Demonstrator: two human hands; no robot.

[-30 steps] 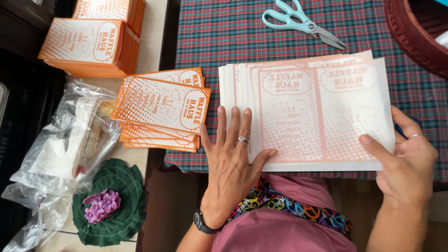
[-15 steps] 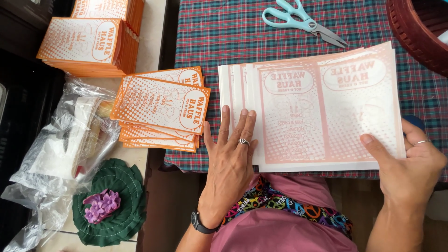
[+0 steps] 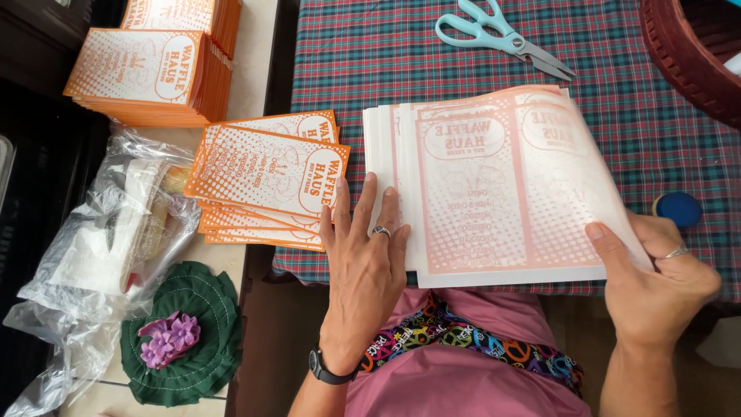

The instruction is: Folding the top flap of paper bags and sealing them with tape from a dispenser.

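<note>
Here the left hand (image 3: 363,266) lies flat, fingers spread, on a stack of translucent printed sheets (image 3: 494,185) on the plaid worktop (image 3: 370,69); the right hand (image 3: 656,282) pinches the top sheet's corner. Scissors (image 3: 502,37), orange leaflets (image 3: 270,181) and perhaps a blue cap (image 3: 678,208) lie nearby.

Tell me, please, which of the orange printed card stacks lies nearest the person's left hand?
The fanned stack at the tablecloth's left edge, just left of the left hand. The other two stacks lie farther up on the side surface.
</note>
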